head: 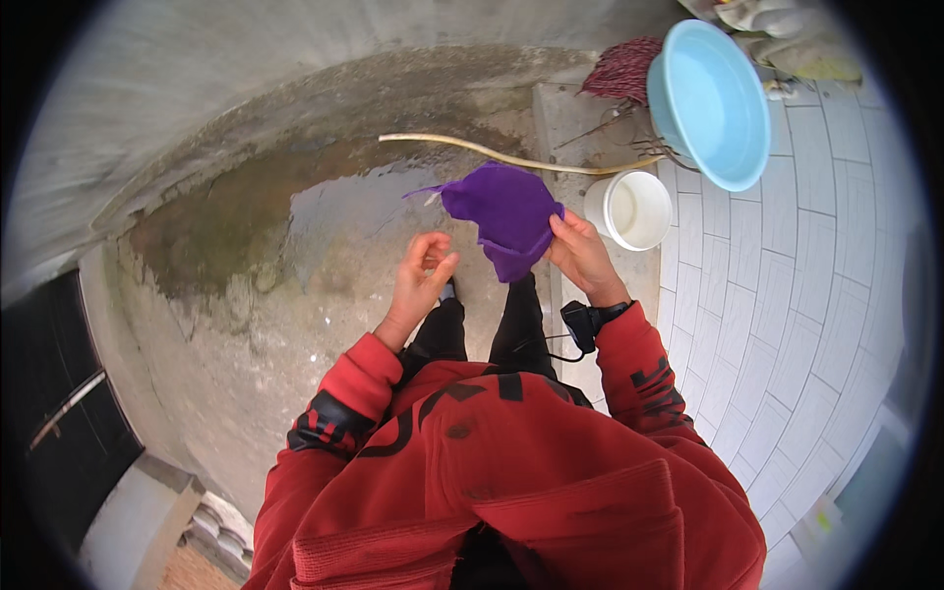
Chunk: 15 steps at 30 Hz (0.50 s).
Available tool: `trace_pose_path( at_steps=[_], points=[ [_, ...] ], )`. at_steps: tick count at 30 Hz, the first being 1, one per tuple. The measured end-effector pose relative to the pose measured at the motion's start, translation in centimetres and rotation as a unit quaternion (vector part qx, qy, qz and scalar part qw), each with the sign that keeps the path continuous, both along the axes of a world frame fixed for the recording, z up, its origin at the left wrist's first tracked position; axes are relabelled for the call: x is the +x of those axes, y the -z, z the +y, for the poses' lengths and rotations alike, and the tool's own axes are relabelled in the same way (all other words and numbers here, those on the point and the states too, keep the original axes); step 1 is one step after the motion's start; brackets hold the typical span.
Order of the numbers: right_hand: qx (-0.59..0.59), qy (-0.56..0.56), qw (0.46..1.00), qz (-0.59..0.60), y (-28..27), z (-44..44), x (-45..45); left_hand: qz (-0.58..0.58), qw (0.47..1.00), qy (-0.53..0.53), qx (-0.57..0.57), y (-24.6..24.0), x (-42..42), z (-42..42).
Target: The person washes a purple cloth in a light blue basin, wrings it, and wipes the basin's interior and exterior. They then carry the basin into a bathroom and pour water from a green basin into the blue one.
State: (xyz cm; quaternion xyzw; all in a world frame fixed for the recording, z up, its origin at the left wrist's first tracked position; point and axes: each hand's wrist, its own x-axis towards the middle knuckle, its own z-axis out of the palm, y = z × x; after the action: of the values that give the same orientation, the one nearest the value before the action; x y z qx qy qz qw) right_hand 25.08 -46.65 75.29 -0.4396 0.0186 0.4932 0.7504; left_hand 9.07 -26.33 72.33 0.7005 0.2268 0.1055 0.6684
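A purple cloth (509, 210) hangs in front of me, pinched at its right edge by the thumb and fingers of my right hand (582, 254). Its left end tapers to a thin, frayed strand, and a fold lies along its lower side. My left hand (422, 274) is just left of the cloth, apart from it, with fingers curled loosely and nothing in them. To the right of my right hand, a white plastic bucket (638, 211) stands at the edge of the raised step; its inside looks light and bare.
Behind the bucket is a light blue basin (715, 103) beside a dark red mop head (623, 70). A pale hose (501, 156) runs across wet concrete (354, 206). White wall tiles (759, 295) line the right. A dark door (63, 405) is at far left.
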Motion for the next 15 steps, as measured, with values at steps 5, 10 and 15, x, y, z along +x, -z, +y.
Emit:
trace_pose_path(
  at_steps=[5, 10, 15],
  points=[
    [-0.276, -0.019, 0.955, -0.104, -0.1, -13.3, 0.9, 0.084, 0.993, 0.051, -0.069, 1.9, 0.2, 1.1],
    [-0.268, 0.220, 0.936, -0.052, 0.0, -25.7, -3.0, 0.118, 0.978, 0.151, -0.087, 2.5, 3.6, -0.4],
    [-0.444, 0.378, 0.812, -0.018, 0.9, -35.2, -3.6, 0.093, 0.962, 0.251, -0.060, 1.1, 12.3, -5.0]
  ],
)
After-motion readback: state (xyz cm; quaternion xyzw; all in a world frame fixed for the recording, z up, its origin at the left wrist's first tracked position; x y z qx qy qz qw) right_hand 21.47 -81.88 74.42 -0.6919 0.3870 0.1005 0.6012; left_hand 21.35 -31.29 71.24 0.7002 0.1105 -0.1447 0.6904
